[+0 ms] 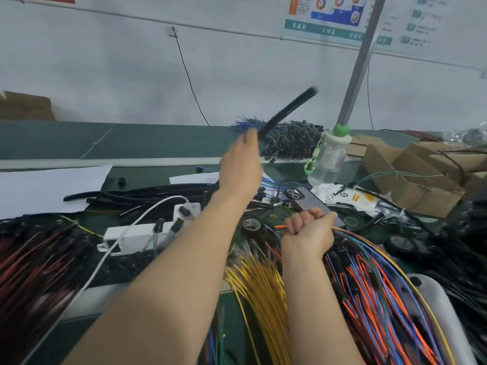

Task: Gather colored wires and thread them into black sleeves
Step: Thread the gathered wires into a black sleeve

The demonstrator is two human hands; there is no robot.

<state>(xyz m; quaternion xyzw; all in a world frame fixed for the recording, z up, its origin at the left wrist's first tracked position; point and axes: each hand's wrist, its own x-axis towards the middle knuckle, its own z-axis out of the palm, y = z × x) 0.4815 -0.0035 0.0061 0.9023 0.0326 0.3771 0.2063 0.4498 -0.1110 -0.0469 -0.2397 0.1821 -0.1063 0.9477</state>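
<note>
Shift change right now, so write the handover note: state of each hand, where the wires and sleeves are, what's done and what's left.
Left hand: raised over the bench, holding one black sleeve by its lower end; the sleeve is in the air and blurred.
Right hand: grips a bundle of colored wires, tips poking out to the left.
Spare sleeves lie on the table to the left; yellow wires lie loose in front.
Done: wires gathered, sleeve picked up.
Left: sleeve and bundle are apart, so threading is not yet begun.

Power strip [134, 232] sits left of the tape roll [251, 225], phone [308, 202] just behind my right hand [310, 233], bottle [329, 159] further back.
</note>
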